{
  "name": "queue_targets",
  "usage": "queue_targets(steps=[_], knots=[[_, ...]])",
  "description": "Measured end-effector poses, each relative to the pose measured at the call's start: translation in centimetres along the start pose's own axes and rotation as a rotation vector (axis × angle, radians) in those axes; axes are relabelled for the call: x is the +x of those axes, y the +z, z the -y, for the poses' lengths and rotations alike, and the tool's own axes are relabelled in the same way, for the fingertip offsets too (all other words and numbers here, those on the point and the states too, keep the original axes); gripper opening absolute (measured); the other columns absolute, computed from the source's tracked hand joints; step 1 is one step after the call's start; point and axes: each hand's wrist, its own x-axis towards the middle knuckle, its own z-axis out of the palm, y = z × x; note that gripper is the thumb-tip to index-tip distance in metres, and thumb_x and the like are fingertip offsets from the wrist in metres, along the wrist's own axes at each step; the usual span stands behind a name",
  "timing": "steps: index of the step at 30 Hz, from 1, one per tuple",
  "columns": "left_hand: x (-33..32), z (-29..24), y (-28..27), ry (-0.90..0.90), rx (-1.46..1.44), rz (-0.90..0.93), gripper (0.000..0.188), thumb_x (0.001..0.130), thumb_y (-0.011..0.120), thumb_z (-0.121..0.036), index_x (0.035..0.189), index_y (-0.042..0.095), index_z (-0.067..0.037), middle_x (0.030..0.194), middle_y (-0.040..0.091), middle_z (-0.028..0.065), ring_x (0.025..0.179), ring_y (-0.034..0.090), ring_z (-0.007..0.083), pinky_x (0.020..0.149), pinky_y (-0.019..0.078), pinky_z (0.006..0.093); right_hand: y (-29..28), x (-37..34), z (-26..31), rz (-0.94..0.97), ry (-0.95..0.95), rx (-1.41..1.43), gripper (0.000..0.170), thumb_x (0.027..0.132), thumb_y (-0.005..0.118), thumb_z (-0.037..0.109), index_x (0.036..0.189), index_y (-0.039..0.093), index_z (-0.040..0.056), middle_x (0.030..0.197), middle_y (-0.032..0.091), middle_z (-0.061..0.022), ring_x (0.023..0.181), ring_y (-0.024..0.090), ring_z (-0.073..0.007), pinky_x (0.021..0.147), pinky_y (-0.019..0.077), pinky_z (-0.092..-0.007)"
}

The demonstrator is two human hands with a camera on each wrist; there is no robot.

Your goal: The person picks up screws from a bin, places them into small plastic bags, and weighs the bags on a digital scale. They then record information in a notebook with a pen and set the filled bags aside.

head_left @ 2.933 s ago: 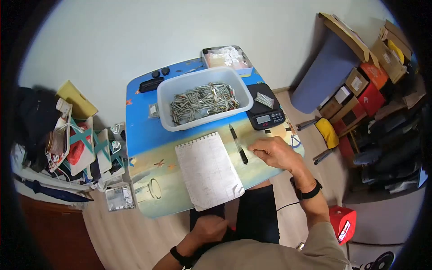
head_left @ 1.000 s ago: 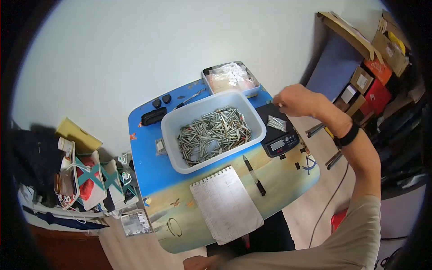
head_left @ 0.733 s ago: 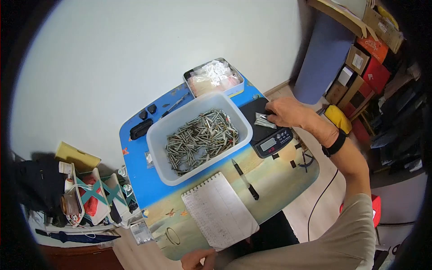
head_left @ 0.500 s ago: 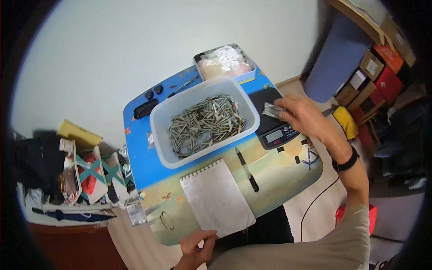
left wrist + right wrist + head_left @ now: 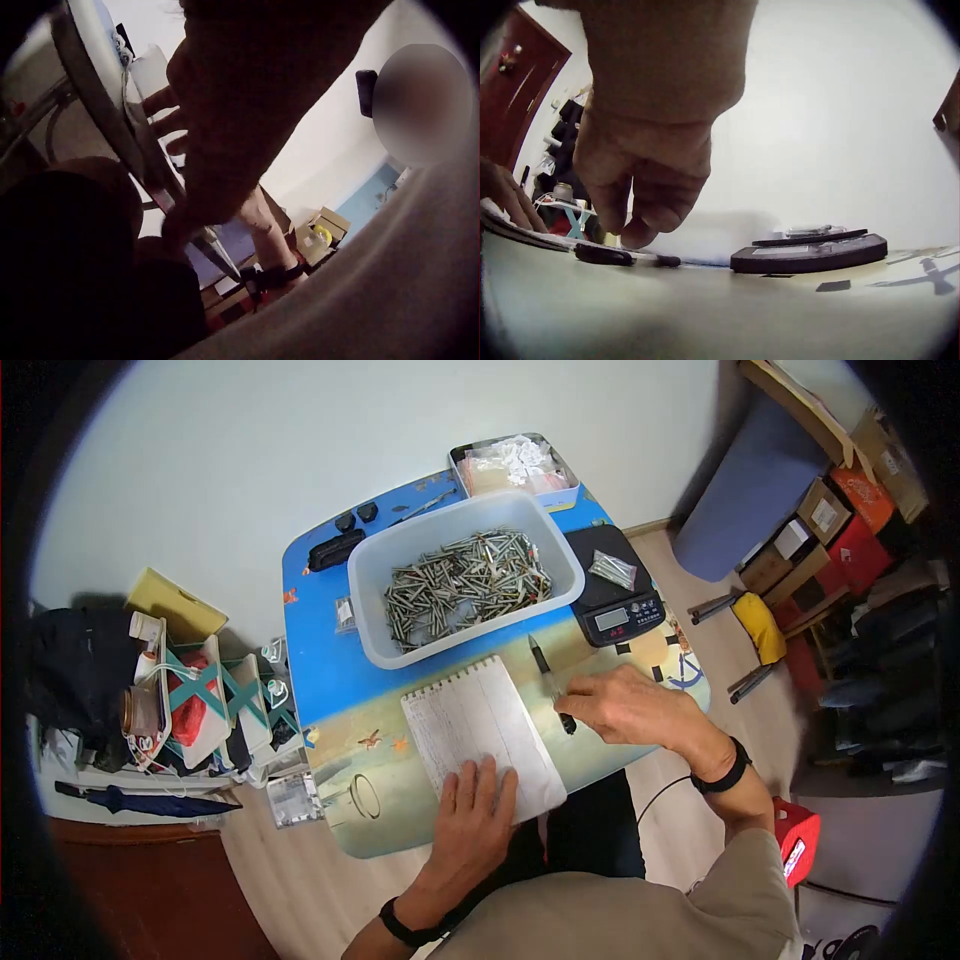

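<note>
A spiral notebook (image 5: pixel 485 730) with handwriting lies at the table's front. My left hand (image 5: pixel 475 820) rests on its lower part with straight fingers; the left wrist view shows that hand (image 5: pixel 217 112) dark, fingers spread. Over the pen (image 5: pixel 541 660), right of the notebook, is my right hand (image 5: pixel 630 705), fingers loosely bent. In the right wrist view this hand's (image 5: pixel 649 176) fingertips are just above the pen (image 5: pixel 604 256), which lies on the table. A black scale (image 5: pixel 620 622) carries a small clear bag of screws (image 5: pixel 612 570).
A white tub (image 5: pixel 365 595) full of screws stands mid-table, with a tin (image 5: pixel 563 497) of plastic bags behind it. A black case (image 5: pixel 335 550) and a small bag (image 5: pixel 345 614) lie left of the tub. Shelves (image 5: pixel 205 705) stand left of the table, boxes (image 5: pixel 825 513) to the right.
My right hand has let go of the bag of screws on the scale and moved down to the pen. My left hand has come up from the notebook's lower edge and flattened on the page.
</note>
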Motion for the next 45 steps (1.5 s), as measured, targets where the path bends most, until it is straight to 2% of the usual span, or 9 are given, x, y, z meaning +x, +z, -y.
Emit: queue_targets(steps=[7, 9, 14, 17, 19, 23, 29, 35, 45], knots=[[-3.3, 2.8, 1.2, -0.051, -0.34, -0.239, 0.043, 0.083, 0.067, -0.012, 0.121, 0.058, 0.007, 0.114, 0.064, 0.0237, 0.103, 0.064, 0.0397, 0.094, 0.0508, 0.0455, 2.1, -3.2, 0.9, -0.104, 0.095, 0.251, 0.022, 0.077, 0.069, -0.002, 0.099, 0.068, 0.0011, 0.089, 0.068, -0.0136, 0.075, 0.066, -0.0331, 0.063, 0.0514, -0.0391], [-4.5, 3.4, 1.3, -0.151, -0.398, -0.471, 0.03, 0.088, 0.057, -0.006, 0.113, 0.062, 0.009, 0.096, 0.069, 0.0213, 0.082, 0.067, 0.0391, 0.078, 0.0554, 0.0423, 2.8, -3.1, 1.7, -0.203, 0.121, 0.341, 0.018, 0.08, 0.066, 0.0, 0.099, 0.068, 0.0018, 0.085, 0.066, -0.0137, 0.074, 0.065, -0.034, 0.062, 0.05, -0.0412], [-6.4, 3.3, 0.6, -0.294, -0.44, -0.607, 0.025, 0.093, 0.047, -0.002, 0.105, 0.063, 0.011, 0.083, 0.066, 0.0236, 0.064, 0.064, 0.0383, 0.059, 0.0505, 0.0424, 3.7, -0.1, 3.5, -0.424, 0.134, 0.404, 0.014, 0.085, 0.063, 0.003, 0.098, 0.068, 0.002, 0.081, 0.064, -0.0141, 0.071, 0.064, -0.035, 0.061, 0.0496, -0.0421], [-7.4, 3.8, 0.4, -0.371, -0.392, -0.658, 0.025, 0.094, 0.044, -0.002, 0.104, 0.061, 0.013, 0.08, 0.065, 0.0236, 0.062, 0.062, 0.0387, 0.058, 0.0496, 0.0423, 3.2, 2.5, 4.1, -0.392, 0.116, 0.29, 0.014, 0.083, 0.064, 0.003, 0.097, 0.066, 0.001, 0.082, 0.064, -0.0156, 0.072, 0.064, -0.0363, 0.062, 0.0493, -0.0442], [-7.4, 4.0, 0.4, -0.359, -0.4, -0.667, 0.025, 0.094, 0.044, -0.002, 0.104, 0.061, 0.012, 0.08, 0.065, 0.0234, 0.062, 0.062, 0.0384, 0.058, 0.0492, 0.0424, 3.0, 4.2, 4.5, -0.068, 0.155, 0.082, 0.025, 0.085, 0.066, 0.01, 0.109, 0.064, 0.0032, 0.086, 0.063, -0.0143, 0.079, 0.065, -0.0358, 0.062, 0.0497, -0.0446], [-7.4, 3.8, 0.4, -0.318, -0.32, -0.64, 0.028, 0.099, 0.041, -0.011, 0.095, 0.062, 0.007, 0.072, 0.06, 0.0188, 0.058, 0.058, 0.032, 0.053, 0.0437, 0.0391, 5.7, 6.1, 4.0, -0.014, 0.162, -0.016, 0.027, 0.086, 0.065, 0.011, 0.112, 0.062, 0.0045, 0.086, 0.061, -0.0139, 0.077, 0.063, -0.035, 0.062, 0.0486, -0.0457], [-7.1, 4.0, 0.6, -0.24, -0.419, -0.516, 0.019, 0.09, 0.051, 0.001, 0.104, 0.061, 0.008, 0.107, 0.069, 0.0261, 0.095, 0.071, 0.0403, 0.083, 0.0573, 0.0424, 7.3, 5.4, 3.4, -0.146, 0.094, -0.049, 0.022, 0.083, 0.065, 0.009, 0.104, 0.064, 0.0023, 0.082, 0.058, -0.0123, 0.075, 0.062, -0.0341, 0.06, 0.0504, -0.0443], [-5.5, 3.8, 1.2, -0.099, -0.499, -0.567, 0.028, 0.083, 0.056, 0.002, 0.11, 0.062, 0.006, 0.109, 0.069, 0.0246, 0.101, 0.07, 0.0384, 0.09, 0.0557, 0.0442, 7.9, 1.6, 5.9, -0.237, -0.058, -0.031, 0.013, 0.079, 0.067, 0.014, 0.085, 0.064, 0.003, 0.087, 0.057, -0.0107, 0.074, 0.062, -0.0291, 0.065, 0.0513, -0.0414], [-3.9, 2.7, 2.2, -0.019, -0.274, -0.42, 0.038, 0.082, 0.066, -0.012, 0.116, 0.064, 0.004, 0.115, 0.068, 0.0205, 0.105, 0.067, 0.0351, 0.089, 0.055, 0.0426, 10.0, -3.9, 8.0, -0.35, -0.131, -0.002, 0.025, 0.075, 0.077, 0.016, 0.093, 0.068, 0.0028, 0.099, 0.06, -0.0077, 0.087, 0.058, -0.0251, 0.079, 0.0459, -0.0372]])
